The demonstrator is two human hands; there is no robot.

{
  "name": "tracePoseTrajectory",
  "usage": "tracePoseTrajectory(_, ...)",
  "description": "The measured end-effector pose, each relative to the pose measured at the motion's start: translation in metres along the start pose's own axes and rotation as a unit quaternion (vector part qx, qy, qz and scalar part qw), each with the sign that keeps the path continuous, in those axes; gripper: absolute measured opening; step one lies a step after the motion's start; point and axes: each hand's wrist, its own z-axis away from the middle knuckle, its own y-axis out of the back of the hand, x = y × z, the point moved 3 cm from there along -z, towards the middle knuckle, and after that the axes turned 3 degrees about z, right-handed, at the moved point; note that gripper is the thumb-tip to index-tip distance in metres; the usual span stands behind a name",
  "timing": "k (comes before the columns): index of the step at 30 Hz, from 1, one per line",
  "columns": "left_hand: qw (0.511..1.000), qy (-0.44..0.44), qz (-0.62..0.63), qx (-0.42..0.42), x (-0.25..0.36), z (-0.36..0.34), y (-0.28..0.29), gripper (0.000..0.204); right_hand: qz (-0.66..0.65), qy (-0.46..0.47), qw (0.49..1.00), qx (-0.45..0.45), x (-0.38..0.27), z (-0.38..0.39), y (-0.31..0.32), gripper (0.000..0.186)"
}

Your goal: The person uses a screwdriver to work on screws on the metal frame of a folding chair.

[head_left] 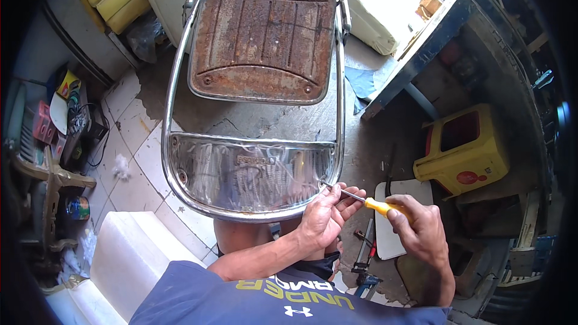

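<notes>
A metal folding chair frame [166,151] stands before me, its chrome tubing curving round a shiny backrest panel [241,177]. Beyond the panel is the rusty seat plate [262,39], without a cushion. My right hand [420,230] is wrapped round the yellow handle of a screwdriver [378,206]. The shaft runs left to a fastener hole at the panel's right corner, where the tip meets the metal. Palm up, my left hand [324,219] pinches the shaft close to its tip with thumb and fingers. Any screw there is too small to make out.
White padded blocks [135,253] sit at the lower left, tools and a red plastic box [44,121] at the far left. To the right are a workbench [421,54], a yellow plastic stool [460,150], a pale flat panel [409,204] and a clamp [364,250] on the floor.
</notes>
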Motion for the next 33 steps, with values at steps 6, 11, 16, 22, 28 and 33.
tracePoseTrajectory(6,0.999,0.027,-0.013,-0.027,0.006,-0.001,0.008,0.024,0.015,0.067,0.996,0.054,-0.005,-0.005,-0.007,0.038)
tracePoseTrajectory(11,0.926,0.127,-0.344,-0.096,0.059,0.053,-0.013,0.033,-0.151,-0.060,0.984,0.068,0.034,0.011,-0.008,0.039)
tracePoseTrajectory(16,0.576,-0.620,-0.511,0.149,0.189,0.139,-0.021,0.024,-0.429,-0.133,0.786,0.425,0.152,0.057,-0.084,0.042)
tracePoseTrajectory(22,0.811,-0.469,-0.287,0.200,0.263,0.134,0.078,0.056,-0.431,-0.430,0.681,0.407,0.263,0.077,-0.318,0.025)
tracePoseTrajectory(28,0.885,-0.395,-0.192,0.154,0.240,0.128,0.069,0.065,-0.503,-0.518,0.619,0.308,0.238,0.073,-0.415,0.028)
tracePoseTrajectory(33,0.862,-0.389,-0.182,0.268,0.202,0.136,0.042,0.064,-0.525,-0.481,0.634,0.301,0.242,0.066,-0.400,0.024)
